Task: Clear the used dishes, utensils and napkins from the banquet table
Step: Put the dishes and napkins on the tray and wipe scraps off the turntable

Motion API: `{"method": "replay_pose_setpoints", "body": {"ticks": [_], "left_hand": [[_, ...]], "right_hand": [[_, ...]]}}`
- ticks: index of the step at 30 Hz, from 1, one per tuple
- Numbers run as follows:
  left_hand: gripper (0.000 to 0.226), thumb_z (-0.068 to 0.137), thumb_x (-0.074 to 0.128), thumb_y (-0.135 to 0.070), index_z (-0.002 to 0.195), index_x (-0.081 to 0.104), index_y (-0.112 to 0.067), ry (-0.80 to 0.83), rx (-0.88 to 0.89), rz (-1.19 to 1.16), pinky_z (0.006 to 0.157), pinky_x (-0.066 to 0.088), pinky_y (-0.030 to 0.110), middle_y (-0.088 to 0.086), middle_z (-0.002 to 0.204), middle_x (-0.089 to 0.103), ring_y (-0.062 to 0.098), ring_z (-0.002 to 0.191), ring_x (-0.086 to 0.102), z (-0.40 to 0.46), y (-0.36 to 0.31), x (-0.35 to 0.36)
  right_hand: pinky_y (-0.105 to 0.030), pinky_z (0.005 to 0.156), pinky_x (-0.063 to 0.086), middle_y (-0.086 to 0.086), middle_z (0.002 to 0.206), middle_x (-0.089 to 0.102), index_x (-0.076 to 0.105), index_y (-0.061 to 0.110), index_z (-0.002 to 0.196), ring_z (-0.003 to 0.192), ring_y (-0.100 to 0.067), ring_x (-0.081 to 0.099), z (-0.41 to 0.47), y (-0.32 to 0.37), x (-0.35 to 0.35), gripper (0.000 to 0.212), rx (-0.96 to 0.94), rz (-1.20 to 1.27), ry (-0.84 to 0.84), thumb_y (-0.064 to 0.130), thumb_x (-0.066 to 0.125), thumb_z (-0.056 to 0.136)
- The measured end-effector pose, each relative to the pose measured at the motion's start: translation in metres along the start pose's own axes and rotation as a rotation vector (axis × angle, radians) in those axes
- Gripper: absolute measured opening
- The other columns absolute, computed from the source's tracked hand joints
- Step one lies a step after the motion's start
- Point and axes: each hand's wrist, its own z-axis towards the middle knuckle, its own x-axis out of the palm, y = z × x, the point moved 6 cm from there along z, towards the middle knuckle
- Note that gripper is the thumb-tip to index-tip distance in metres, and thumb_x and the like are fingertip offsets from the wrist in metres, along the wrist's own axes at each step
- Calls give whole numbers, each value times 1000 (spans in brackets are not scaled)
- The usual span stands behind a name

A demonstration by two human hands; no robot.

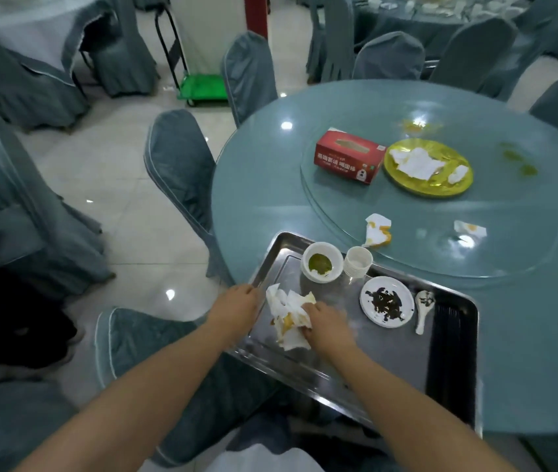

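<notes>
A steel tray (356, 356) sits at the near edge of the round glass table (526, 335). My left hand (236, 306) grips the tray's left rim. My right hand (327, 323) holds a wad of stained white napkins (287, 315) on the tray. Also on the tray are a white bowl (321, 262) with green sauce, stacked white cups (358, 261), a small plate (386, 300) with dark scraps, a white spoon (423, 310) and black chopsticks (449, 352). Two soiled napkins (378, 229) (469, 228) lie on the table. A yellow plate (428, 167) with napkins sits on the turntable.
A red tissue box (349, 155) stands on the glass turntable (338, 199) beside the yellow plate. Sauce stains (517, 161) mark the far side of the table. Grey covered chairs (182, 172) ring the table. A green cart (202, 85) stands on the floor behind.
</notes>
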Motion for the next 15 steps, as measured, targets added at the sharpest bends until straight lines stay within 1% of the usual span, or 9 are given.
{"method": "replay_pose_setpoints", "body": {"ticks": [3, 5, 6, 9, 11, 13, 15], "left_hand": [[36, 96, 53, -24, 132, 53, -23, 30, -14, -58, 98, 48, 34, -2, 131, 56, 20, 114, 53, 0, 13, 10], [34, 97, 52, -24, 131, 55, -25, 20, -13, -88, 100, 46, 34, -3, 131, 56, 19, 115, 51, 7, 19, 11], [34, 97, 52, -25, 131, 55, -26, 11, -17, -101, 102, 45, 34, -4, 132, 57, 18, 117, 51, 13, 21, 9], [31, 99, 52, -27, 130, 55, -28, 10, -7, -117, 100, 47, 34, -4, 131, 58, 19, 115, 55, 41, 23, -4], [31, 99, 50, -26, 130, 56, -26, 8, 23, -111, 98, 48, 35, -2, 130, 58, 21, 114, 55, 66, 17, -17], [35, 98, 48, -23, 133, 55, -23, -1, 72, -101, 98, 46, 36, 0, 133, 56, 24, 116, 55, 95, 6, -34], [39, 97, 47, -22, 135, 54, -22, -14, 127, -102, 98, 45, 37, 0, 135, 56, 25, 118, 54, 121, -10, -50]], "right_hand": [[-45, 105, 35, -6, 144, 43, 30, 31, 146, 128, -33, 44, 12, 5, 20, 61, 39, 22, 161, 48, 55, 92], [-46, 109, 34, -6, 151, 37, 26, 32, 150, 134, -32, 40, 20, 7, 22, 71, 26, 44, 199, 53, 57, 91], [-45, 109, 35, -6, 152, 36, 26, 31, 150, 135, -31, 40, 25, 6, 19, 71, 19, 51, 193, 54, 57, 91], [-43, 107, 38, -3, 148, 41, 36, 27, 147, 132, -27, 43, 44, 2, -8, 61, 12, 76, 121, 50, 55, 94], [-41, 100, 44, -2, 137, 51, 47, 26, 137, 122, -26, 52, 56, -1, -35, 47, -1, 82, 51, 45, 54, 95], [-39, 92, 49, -1, 125, 58, 55, 23, 126, 112, -26, 58, 70, -8, -64, 34, 12, 127, -19, 38, 54, 95], [-39, 89, 50, 0, 120, 62, 60, 23, 119, 109, -26, 60, 82, -18, -93, 28, 19, 164, -81, 32, 55, 94]]}}
